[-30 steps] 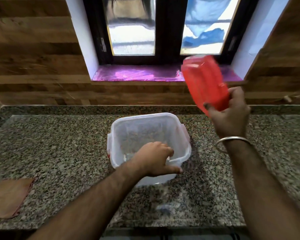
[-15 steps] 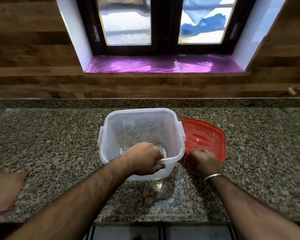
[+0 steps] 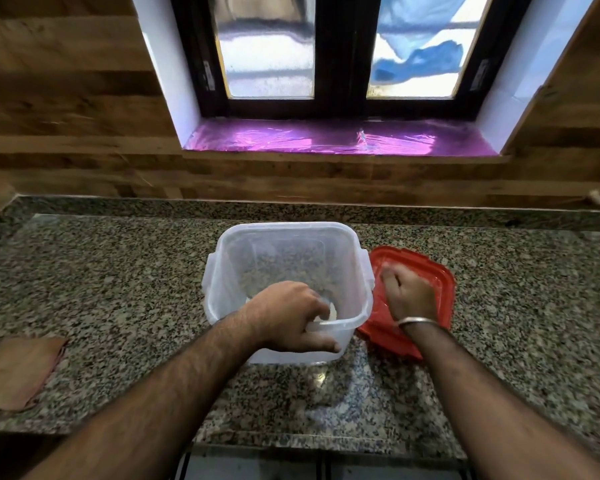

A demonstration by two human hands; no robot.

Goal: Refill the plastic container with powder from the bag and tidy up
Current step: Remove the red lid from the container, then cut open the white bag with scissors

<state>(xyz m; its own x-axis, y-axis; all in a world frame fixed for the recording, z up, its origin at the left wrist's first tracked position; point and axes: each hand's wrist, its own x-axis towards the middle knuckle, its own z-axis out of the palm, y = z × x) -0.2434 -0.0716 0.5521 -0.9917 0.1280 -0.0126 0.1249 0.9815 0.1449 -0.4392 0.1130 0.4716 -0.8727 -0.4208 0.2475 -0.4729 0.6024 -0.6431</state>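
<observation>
The clear plastic container stands open and upright on the granite counter, below the window sill. It looks nearly empty: only a small white patch of what may be powder shows on its floor near the front wall.

The left hand grips the container's near rim, fingers curled over the edge into the inside, thumb pressed on the outer wall.

Just right of the container, touching or almost touching its side, the red lid lies flat on the counter. The right hand rests on top of it with fingers loosely curled; whether they pinch anything or merely rest, I cannot tell. A metal bangle sits at that wrist.

Well left of the container, at the counter's front edge, lies a flat brown paper piece, possibly a bag, though I cannot confirm it. No other powder bag is in view.

Risks, as I judge them:
- The container is light and empty. If the left hand lets go before pouring begins, a knock from the bag could tip or slide it.
- The lid crowds the container's right side; spilt powder would land on it, and the lid could be dragged off with the withdrawing wrist.
- Fingers inside the rim narrow the pouring opening and invite spillage over the hand.
</observation>
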